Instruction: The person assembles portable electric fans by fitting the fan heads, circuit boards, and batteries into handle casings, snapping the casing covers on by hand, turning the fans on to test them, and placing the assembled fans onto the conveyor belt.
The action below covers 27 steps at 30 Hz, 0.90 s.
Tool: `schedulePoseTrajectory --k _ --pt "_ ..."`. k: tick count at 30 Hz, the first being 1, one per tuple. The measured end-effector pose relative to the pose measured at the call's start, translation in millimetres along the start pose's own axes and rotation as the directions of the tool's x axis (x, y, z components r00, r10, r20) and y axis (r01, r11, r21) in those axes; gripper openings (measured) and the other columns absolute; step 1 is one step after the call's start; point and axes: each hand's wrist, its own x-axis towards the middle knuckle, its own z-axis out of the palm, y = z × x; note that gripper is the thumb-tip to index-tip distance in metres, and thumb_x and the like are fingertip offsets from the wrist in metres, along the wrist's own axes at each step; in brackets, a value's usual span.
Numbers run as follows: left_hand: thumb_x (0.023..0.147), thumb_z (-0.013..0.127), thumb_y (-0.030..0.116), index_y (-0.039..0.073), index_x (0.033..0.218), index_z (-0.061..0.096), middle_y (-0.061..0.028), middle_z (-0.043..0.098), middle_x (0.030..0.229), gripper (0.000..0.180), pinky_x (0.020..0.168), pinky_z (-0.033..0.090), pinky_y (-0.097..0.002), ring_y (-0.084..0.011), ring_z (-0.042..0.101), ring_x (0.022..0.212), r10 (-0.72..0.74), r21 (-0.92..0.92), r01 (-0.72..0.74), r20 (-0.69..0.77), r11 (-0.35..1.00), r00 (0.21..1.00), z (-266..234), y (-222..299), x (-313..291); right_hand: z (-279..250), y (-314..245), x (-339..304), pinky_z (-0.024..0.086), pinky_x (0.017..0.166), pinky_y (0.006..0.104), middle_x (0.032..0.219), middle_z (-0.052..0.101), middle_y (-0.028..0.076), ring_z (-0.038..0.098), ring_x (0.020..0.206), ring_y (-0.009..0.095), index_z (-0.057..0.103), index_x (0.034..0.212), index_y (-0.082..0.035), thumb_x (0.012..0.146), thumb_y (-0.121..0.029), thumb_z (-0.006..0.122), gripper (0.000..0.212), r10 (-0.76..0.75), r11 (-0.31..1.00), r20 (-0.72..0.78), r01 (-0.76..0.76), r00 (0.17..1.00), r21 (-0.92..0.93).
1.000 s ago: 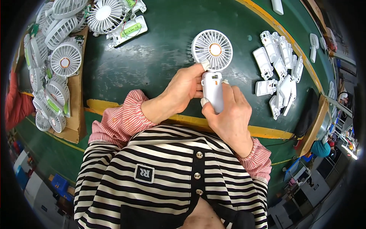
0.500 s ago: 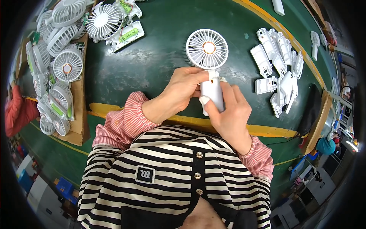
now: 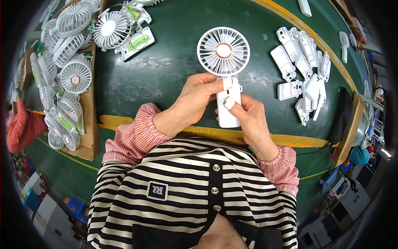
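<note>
A white handheld fan (image 3: 228, 119) is held upright in front of me, its round grille pointing away from my body. My left hand (image 3: 198, 96) pinches the fan's neck, the thumb laid across the top of the handle. Lower down, my right hand (image 3: 250, 118) grips the handle from the right, its thumb on the front face. White coverings wrap both thumb tips. The fingers behind the handle are partly hidden. An orange ring surrounds the hub of the grille.
A cardboard box (image 3: 88, 124) heaped with several fans stands at the left. Opened fan parts with a green battery (image 3: 139, 42) lie beside it. White handle shells (image 3: 283, 63) are piled on the green table (image 3: 166, 79) at right. A person's red sleeve (image 3: 27, 126) shows far left.
The fan has tilted more upright, its grille turning to face me. My right thumb has moved up and onto the handle's front, and the right fingers have slipped behind it.
</note>
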Motion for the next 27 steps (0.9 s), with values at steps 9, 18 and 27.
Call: schedulePoseTrajectory --k 9,18,27 --pt "0.083 0.055 0.011 -0.005 0.095 0.060 -0.0109 0.063 0.090 0.021 0.074 0.047 -0.0273 -0.0146 0.059 0.078 0.042 -0.022 -0.041 0.033 0.999 0.999 3 0 -3 5 1 -3 0.049 0.058 0.0246 0.077 0.062 0.011 0.061 0.064 0.015 0.057 0.094 0.005 0.081 -0.015 0.060 0.025 -0.043 0.999 -0.058 0.041 0.997 -0.035" --pt "0.082 0.054 0.008 -0.004 0.111 0.051 -0.0159 0.058 0.106 0.031 0.086 0.046 -0.0322 -0.0198 0.057 0.096 0.037 0.096 -0.052 0.150 0.994 0.988 -1 -4 -8 8 9 1 0.052 0.061 0.0265 0.084 0.060 0.010 0.061 0.069 0.015 0.051 0.101 0.006 0.076 -0.007 0.062 0.030 -0.086 0.996 -0.078 0.085 0.993 -0.022" --pt "0.077 0.056 -0.002 -0.004 0.102 0.056 -0.0085 0.062 0.094 0.025 0.063 0.049 -0.0230 -0.0122 0.059 0.079 0.135 0.080 -0.147 0.134 0.986 0.982 3 -11 -11 7 12 -1 0.052 0.061 0.0267 0.084 0.060 0.010 0.060 0.069 0.015 0.051 0.100 0.006 0.076 -0.004 0.057 0.027 -0.138 0.990 -0.060 0.137 0.989 -0.015"
